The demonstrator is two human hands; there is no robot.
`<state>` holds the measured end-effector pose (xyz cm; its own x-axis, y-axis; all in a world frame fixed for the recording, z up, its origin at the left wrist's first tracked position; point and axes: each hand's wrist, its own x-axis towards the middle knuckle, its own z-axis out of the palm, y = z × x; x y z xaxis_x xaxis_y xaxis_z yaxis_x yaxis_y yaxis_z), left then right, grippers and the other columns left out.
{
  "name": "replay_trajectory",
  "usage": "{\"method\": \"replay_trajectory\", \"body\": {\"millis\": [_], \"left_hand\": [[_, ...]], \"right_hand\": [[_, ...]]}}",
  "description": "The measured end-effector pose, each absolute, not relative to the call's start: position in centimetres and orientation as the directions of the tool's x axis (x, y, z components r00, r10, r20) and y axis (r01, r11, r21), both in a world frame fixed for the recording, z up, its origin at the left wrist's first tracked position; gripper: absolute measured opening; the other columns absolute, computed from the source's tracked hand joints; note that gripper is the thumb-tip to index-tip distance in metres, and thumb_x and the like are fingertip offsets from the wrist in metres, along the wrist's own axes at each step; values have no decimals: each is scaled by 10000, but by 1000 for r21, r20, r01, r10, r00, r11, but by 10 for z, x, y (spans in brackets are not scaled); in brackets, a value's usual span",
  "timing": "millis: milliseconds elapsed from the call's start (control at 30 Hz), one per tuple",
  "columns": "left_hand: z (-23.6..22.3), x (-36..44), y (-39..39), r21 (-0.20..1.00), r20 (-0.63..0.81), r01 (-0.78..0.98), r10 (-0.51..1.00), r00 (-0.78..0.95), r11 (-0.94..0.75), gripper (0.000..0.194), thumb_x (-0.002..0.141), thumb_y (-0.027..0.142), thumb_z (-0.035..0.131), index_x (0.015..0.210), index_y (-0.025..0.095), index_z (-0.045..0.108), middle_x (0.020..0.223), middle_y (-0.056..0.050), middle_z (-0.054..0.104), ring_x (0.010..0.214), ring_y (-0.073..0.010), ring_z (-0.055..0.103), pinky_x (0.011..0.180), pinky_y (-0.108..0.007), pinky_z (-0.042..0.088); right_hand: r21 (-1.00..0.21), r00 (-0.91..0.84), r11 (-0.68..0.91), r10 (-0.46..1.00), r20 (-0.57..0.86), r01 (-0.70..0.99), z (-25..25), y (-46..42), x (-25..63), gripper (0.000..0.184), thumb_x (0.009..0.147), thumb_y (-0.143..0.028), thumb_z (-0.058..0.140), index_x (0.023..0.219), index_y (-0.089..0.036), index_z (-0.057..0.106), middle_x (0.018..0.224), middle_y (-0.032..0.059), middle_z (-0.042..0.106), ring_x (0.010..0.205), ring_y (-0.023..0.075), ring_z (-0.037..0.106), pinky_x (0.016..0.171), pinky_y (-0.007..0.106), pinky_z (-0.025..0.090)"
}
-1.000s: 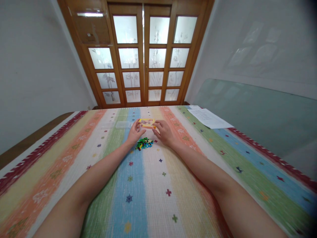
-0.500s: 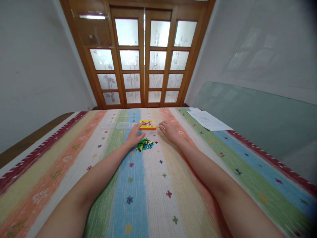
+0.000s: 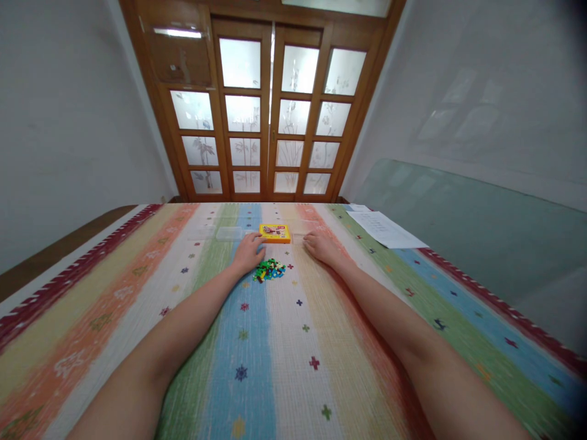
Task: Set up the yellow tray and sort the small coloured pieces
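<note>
Yellow box [image 3: 274,233], its setting: a striped tablecloth [image 3: 288,342] runs beneath it and both hands.
Printed sheets [image 3: 385,229]: lying flat beyond the right hand, farther to the right; their lines of text are too small to read.
Hands: apart, with the box between them. The left hand [image 3: 249,252] has its fingertips at the box's near left side, thumb spread and not clamped. The right hand [image 3: 321,246] is low, its fingers bent by a clear piece [image 3: 298,238]; whether they pinch it, I cannot tell.
Box position: flat, between the hands, just past the left fingertips.
Box print: yellow top with a picture, a small red patch and tiny lettering; brand and words not legible.
Clear tray [image 3: 229,233]: left of the left hand, no label visible.
Small bricks [image 3: 269,270]: green, blue, yellow, white and dark, heaped nearer than the box, beside the left wrist.
Handling: light fingertips should suit the box and thin plastic; a raised left wrist would likely avoid scattering bricks.
</note>
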<state>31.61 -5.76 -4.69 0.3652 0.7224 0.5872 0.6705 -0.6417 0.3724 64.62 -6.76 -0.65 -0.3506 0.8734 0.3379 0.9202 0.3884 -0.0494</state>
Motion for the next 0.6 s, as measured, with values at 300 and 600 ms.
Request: {"method": "replay_trajectory", "body": {"millis": [300,600], "left_hand": [[-44,319,-61,387,594,688,736,325,-615,305,912,207,653,1195,214,765,1308,-124,671,1273,-305,590,1178,-518,462],[-37,305,-58,407,614,682,735,289,-608,341,895,174,651,1217,219,754,1318,-108,673,1279,-288,591,1169,-497,471]], "right_hand": [[-49,-591,632,746,306,773,11,-33,571,397,1024,-358,617,1393,-222,667,1408,134,673,1290,270,607,1086,369,446],[-6,-581,581,813,34,814,21,21,533,842,850,-531,804,1557,-203,484,1440,166,653,1259,317,659,1040,360,486]]}}
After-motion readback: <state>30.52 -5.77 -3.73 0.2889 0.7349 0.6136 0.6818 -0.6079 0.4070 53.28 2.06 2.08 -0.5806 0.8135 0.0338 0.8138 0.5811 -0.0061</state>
